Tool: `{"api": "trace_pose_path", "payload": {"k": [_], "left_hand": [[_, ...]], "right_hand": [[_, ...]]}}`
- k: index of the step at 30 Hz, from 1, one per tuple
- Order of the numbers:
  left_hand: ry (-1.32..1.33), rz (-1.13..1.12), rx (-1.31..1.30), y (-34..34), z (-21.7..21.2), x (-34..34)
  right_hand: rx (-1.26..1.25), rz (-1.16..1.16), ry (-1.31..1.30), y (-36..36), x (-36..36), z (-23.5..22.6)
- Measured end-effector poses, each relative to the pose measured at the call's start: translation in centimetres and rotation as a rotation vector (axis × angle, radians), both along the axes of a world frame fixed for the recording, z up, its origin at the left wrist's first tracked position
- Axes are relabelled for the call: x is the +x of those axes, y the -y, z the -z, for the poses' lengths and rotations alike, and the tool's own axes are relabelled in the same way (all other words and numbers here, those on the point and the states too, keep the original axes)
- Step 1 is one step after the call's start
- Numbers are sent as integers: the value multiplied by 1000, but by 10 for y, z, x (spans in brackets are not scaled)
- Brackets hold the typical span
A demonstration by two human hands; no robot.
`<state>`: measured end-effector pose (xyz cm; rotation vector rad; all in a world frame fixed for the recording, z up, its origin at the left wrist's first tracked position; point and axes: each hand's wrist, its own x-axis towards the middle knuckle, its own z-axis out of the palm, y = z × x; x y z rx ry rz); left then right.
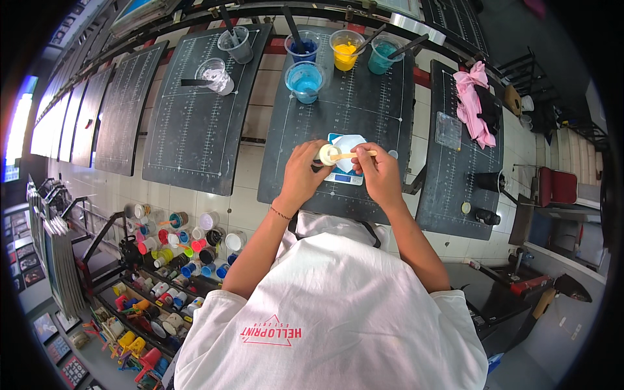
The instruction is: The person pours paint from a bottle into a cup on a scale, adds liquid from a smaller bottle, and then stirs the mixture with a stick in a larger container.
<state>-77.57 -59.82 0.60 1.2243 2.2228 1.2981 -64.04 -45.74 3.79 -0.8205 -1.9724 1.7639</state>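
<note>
My left hand (303, 171) is closed around a small round jar (324, 160) with a white rim, its mouth tipped toward the right. A flat wooden stick (344, 156) is pinched in my right hand (379, 174), and its far end reaches the jar's mouth. Just beneath and beyond the hands lies a small white and blue digital scale (345, 179) on a black gridded board (351, 101). Something white and smooth, perhaps a cup or sheet (351, 142), rests on the scale, partly covered by the stick and my right hand. How full the jar is cannot be made out.
Beyond the hands stand clear cups of light blue (304, 82), dark blue (303, 48), yellow (344, 51) and teal paint (384, 56), most with sticks. The left board (195, 130) bears two more cups. A pink cloth (474, 104) lies right. Several paint jars (188, 250) crowd the lower left.
</note>
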Motion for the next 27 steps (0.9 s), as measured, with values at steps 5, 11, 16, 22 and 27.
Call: {"api": "trace_pose_path", "payload": {"k": [5,11,16,22,27], "left_hand": [[5,-4,9,0,4,0],[23,-3,-9,-1,2,0],[18,-6,2,-2,3,-1],[16,-41,43,3,18,-3],[2,-70,43,5,20,-3]], "right_hand": [[-102,71,-12,-5,1,0],[-121,101,-38,-11,4,1],[-131,129,-75,-13,7,4],[-129,183,-101,-21,12,12],[86,209,55,-22,12,38]]}}
